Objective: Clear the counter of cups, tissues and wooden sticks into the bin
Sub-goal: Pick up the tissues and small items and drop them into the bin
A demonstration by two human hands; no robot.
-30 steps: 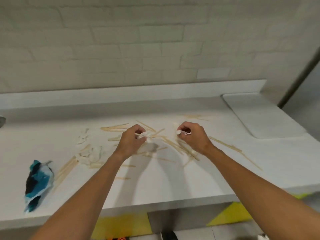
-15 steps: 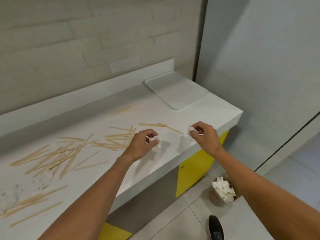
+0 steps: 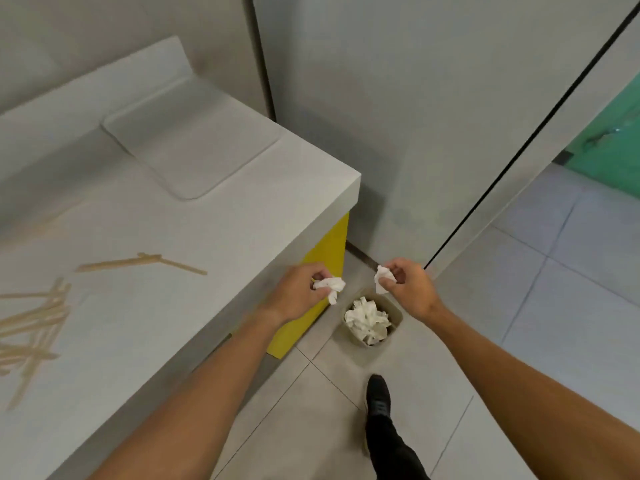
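Note:
My left hand pinches a crumpled white tissue just past the counter's front corner. My right hand holds a second white tissue. Both hands hover above a small beige bin on the floor, which is filled with crumpled white tissues. Several wooden sticks lie scattered on the grey counter at the left, with a few more wooden sticks farther in.
A flat grey tray rests at the counter's far end near the wall. The counter's side panel is yellow. My black shoe stands on the tiled floor below the bin. A grey wall panel rises behind it.
The view has swung right and down from the counter to the floor. Both hands, each still holding a tissue, have moved off the counter edge to above the bin.

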